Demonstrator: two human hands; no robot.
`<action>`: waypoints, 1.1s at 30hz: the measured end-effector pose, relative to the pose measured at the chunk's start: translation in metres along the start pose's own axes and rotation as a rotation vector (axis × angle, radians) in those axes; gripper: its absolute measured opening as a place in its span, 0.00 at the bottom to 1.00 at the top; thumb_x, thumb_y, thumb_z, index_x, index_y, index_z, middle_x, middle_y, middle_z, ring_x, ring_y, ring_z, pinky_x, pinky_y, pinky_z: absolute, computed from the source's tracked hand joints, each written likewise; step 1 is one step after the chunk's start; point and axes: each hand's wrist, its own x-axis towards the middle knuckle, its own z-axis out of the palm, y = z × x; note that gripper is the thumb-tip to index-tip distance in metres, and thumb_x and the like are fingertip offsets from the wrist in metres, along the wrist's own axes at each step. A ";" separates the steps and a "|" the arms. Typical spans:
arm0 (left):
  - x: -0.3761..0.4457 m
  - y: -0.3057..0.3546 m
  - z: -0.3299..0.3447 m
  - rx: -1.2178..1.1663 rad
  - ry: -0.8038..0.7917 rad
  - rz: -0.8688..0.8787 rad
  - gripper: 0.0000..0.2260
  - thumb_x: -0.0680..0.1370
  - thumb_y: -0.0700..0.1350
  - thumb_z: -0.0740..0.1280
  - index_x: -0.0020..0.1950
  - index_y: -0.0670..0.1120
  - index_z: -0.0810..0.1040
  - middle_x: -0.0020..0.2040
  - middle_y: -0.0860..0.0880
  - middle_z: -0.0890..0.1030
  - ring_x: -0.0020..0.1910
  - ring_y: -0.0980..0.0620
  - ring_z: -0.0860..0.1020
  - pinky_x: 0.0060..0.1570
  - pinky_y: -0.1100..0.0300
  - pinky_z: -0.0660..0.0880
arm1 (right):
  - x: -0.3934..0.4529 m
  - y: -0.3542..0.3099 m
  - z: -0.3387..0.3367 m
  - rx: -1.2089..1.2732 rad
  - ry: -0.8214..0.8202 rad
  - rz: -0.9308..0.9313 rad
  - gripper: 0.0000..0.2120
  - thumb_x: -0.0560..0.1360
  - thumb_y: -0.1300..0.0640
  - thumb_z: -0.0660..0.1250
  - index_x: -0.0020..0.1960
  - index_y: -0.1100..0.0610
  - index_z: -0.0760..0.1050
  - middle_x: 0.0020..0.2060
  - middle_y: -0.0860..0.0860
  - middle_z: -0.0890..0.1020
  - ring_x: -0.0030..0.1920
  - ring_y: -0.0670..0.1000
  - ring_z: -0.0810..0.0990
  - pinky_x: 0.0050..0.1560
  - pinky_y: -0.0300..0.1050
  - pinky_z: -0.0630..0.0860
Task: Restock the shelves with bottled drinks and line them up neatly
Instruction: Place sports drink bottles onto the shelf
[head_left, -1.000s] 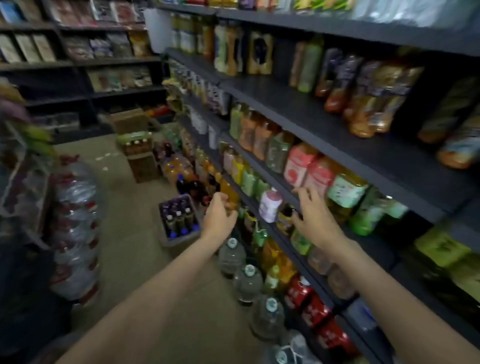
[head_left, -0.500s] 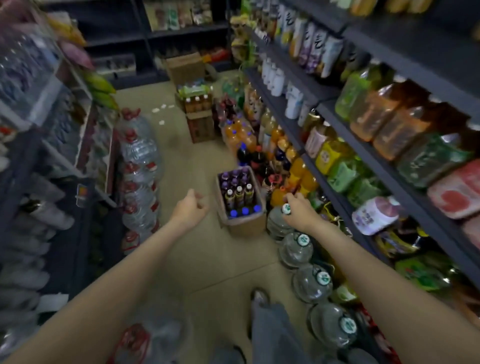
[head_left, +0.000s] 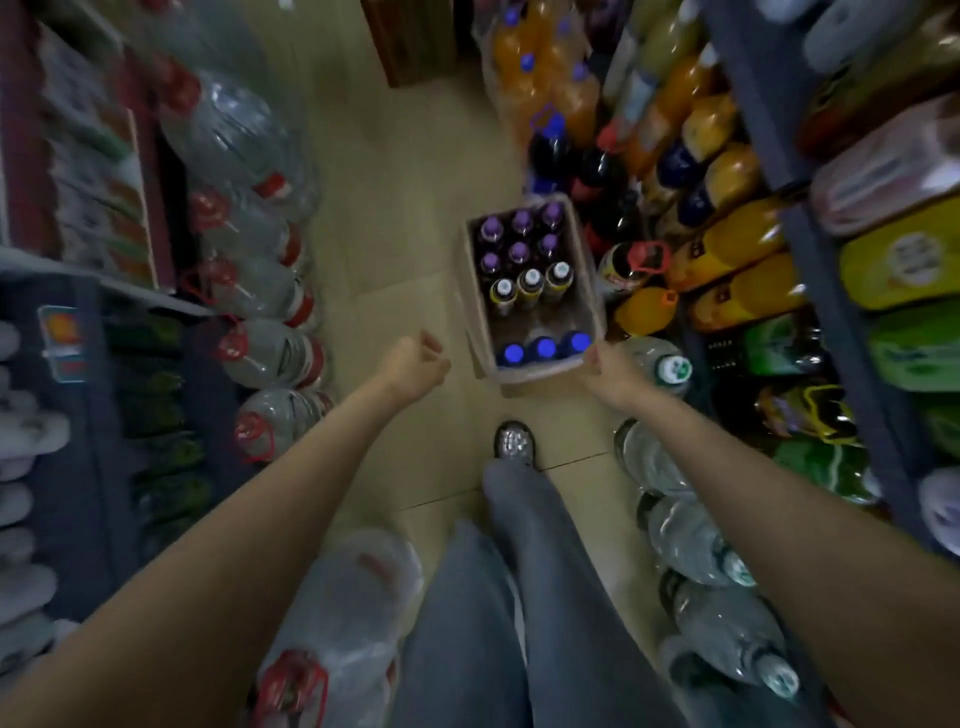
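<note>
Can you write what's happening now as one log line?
left hand: empty, loosely curled | right hand: at cardboard box corner | bottles: in box

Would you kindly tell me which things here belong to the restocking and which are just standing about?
Job: cardboard box of small bottles; right hand at its corner; left hand nearby.
Standing about: water jugs; orange soda bottles.
</note>
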 end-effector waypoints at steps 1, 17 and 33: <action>0.024 0.001 0.005 -0.005 -0.014 0.012 0.06 0.77 0.35 0.63 0.52 0.42 0.70 0.34 0.47 0.75 0.34 0.52 0.74 0.30 0.69 0.66 | 0.024 -0.001 0.006 0.062 0.016 0.009 0.17 0.74 0.61 0.67 0.60 0.66 0.70 0.58 0.65 0.74 0.60 0.63 0.73 0.55 0.49 0.69; 0.293 -0.152 0.137 -0.075 0.009 0.037 0.08 0.76 0.33 0.60 0.50 0.44 0.66 0.37 0.47 0.72 0.41 0.45 0.74 0.39 0.57 0.73 | 0.334 0.054 0.206 -0.766 0.036 -0.244 0.28 0.73 0.54 0.68 0.69 0.54 0.60 0.63 0.59 0.69 0.65 0.60 0.68 0.68 0.57 0.54; 0.267 -0.029 0.118 -0.253 -0.367 0.212 0.19 0.67 0.33 0.75 0.53 0.46 0.74 0.44 0.55 0.79 0.36 0.69 0.78 0.38 0.75 0.72 | 0.247 0.008 0.022 0.765 0.082 -0.490 0.06 0.72 0.53 0.70 0.47 0.53 0.76 0.34 0.44 0.79 0.35 0.39 0.76 0.43 0.35 0.73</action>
